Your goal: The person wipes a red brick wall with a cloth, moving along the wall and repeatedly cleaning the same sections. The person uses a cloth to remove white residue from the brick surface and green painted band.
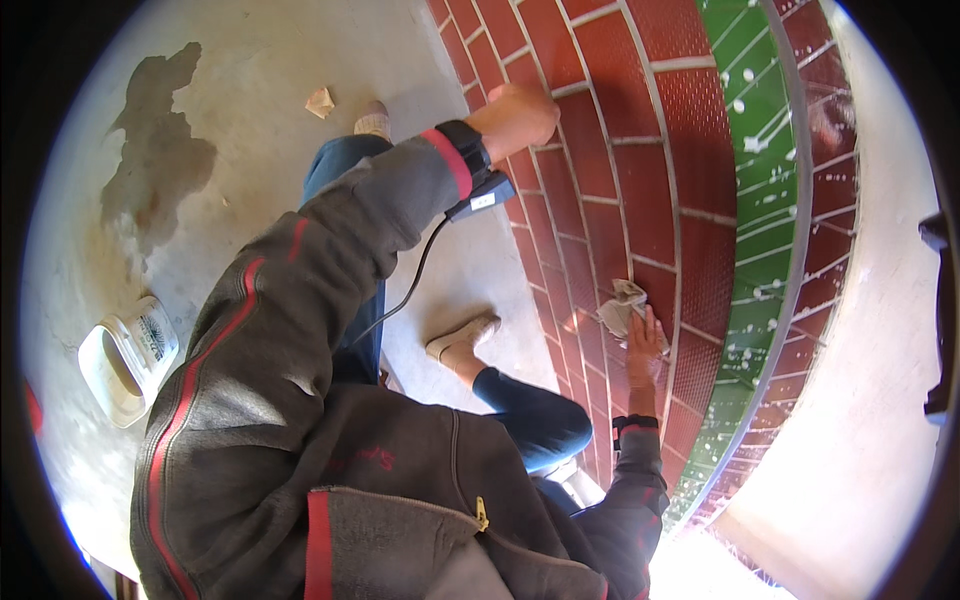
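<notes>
My right hand point(643, 339) presses a crumpled, pale dirty cloth point(622, 309) against the wall of red textured tiles point(646, 180). Pale grout lines run between these tiles. Farther up in the view, my left hand point(523, 115) is curled at the tiles near the wall's foot. Its back faces me, so whether its fingers hold anything is hidden. A black strap circles the left wrist, and beside it sits a small dark box point(484, 196) with a cable. Past the red tiles runs a green tile band point(761, 180) with white splashes and smears.
A grey trim strip point(801, 165) edges the green band, with more smeared red tiles beyond. On the concrete floor point(247, 67) stands a white plastic tub point(124, 367). A dark wet patch point(161, 157) and a torn scrap point(320, 103) lie farther off. My shod feet rest near the wall.
</notes>
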The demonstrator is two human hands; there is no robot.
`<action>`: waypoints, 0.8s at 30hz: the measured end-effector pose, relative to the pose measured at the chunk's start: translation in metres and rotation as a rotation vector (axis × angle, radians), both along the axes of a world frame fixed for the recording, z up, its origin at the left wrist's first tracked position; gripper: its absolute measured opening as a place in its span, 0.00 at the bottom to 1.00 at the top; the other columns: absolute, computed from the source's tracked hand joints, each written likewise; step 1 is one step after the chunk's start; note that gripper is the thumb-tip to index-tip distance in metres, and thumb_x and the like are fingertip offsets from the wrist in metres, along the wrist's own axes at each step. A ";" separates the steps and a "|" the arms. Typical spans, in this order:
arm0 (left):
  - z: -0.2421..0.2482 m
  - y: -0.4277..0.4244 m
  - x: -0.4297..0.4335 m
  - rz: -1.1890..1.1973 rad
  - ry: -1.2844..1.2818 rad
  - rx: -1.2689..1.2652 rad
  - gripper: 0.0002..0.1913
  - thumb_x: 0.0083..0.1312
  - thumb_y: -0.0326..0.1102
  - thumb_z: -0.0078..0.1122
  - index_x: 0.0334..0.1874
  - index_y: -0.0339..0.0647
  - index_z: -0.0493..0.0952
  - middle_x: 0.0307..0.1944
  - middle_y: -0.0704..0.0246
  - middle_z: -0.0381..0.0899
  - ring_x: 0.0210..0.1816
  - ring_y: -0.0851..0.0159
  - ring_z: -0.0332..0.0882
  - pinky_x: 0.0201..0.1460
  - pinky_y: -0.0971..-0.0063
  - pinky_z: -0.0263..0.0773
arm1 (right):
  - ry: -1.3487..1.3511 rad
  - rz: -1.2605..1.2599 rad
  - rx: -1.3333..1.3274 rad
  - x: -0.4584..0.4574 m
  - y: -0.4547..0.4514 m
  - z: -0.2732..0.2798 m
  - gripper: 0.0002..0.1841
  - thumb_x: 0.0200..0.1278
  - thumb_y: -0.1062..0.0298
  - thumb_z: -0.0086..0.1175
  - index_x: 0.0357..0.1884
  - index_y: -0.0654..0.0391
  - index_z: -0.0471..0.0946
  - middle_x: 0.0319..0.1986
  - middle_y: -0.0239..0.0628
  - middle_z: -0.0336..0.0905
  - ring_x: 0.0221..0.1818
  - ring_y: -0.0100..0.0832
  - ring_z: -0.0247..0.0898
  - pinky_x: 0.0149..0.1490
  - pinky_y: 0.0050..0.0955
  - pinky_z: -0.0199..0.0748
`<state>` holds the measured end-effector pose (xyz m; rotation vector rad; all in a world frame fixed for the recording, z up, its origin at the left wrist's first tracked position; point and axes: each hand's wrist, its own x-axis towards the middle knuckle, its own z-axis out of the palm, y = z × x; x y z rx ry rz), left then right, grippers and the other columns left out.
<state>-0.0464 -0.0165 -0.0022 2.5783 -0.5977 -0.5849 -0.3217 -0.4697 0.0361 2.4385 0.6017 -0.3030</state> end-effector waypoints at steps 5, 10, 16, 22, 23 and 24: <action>0.002 0.014 0.007 0.051 0.145 0.099 0.12 0.57 0.31 0.60 0.43 0.46 0.85 0.45 0.66 0.85 0.49 0.56 0.84 0.41 0.58 0.78 | 0.036 -0.138 0.170 0.112 0.082 -0.058 0.26 0.62 0.72 0.47 0.64 0.59 0.69 0.69 0.34 0.60 0.76 0.41 0.46 0.75 0.41 0.50; 0.011 0.015 0.016 0.127 0.134 0.108 0.16 0.57 0.33 0.65 0.49 0.48 0.84 0.50 0.69 0.84 0.52 0.55 0.82 0.44 0.52 0.77 | -0.108 0.266 0.192 0.257 0.199 -0.088 0.24 0.62 0.65 0.53 0.61 0.58 0.72 0.66 0.37 0.64 0.75 0.41 0.47 0.76 0.42 0.48; 0.021 0.027 0.003 0.026 0.008 0.246 0.18 0.57 0.36 0.67 0.51 0.45 0.83 0.52 0.69 0.83 0.53 0.58 0.81 0.48 0.56 0.75 | -0.470 0.555 0.155 0.408 0.336 -0.055 0.22 0.65 0.69 0.46 0.61 0.58 0.72 0.67 0.35 0.65 0.74 0.44 0.49 0.76 0.46 0.45; 0.020 0.042 0.011 0.015 0.039 0.290 0.18 0.58 0.37 0.66 0.53 0.50 0.82 0.49 0.73 0.84 0.50 0.59 0.82 0.47 0.59 0.75 | -0.667 0.546 0.182 0.466 0.396 -0.053 0.22 0.66 0.68 0.45 0.62 0.60 0.72 0.67 0.35 0.64 0.75 0.41 0.48 0.76 0.44 0.42; 0.018 0.043 0.013 0.017 0.035 0.306 0.18 0.58 0.37 0.66 0.53 0.50 0.82 0.49 0.73 0.84 0.49 0.58 0.83 0.46 0.60 0.75 | -0.644 0.549 0.189 0.468 0.394 -0.061 0.22 0.66 0.68 0.45 0.62 0.60 0.72 0.67 0.35 0.64 0.75 0.41 0.48 0.76 0.44 0.42; 0.014 0.043 0.013 0.032 0.008 0.323 0.18 0.59 0.37 0.66 0.53 0.50 0.82 0.48 0.73 0.85 0.48 0.58 0.83 0.45 0.60 0.75 | -0.585 0.581 0.254 0.466 0.388 -0.071 0.22 0.65 0.68 0.46 0.61 0.64 0.71 0.66 0.40 0.65 0.75 0.41 0.47 0.76 0.45 0.44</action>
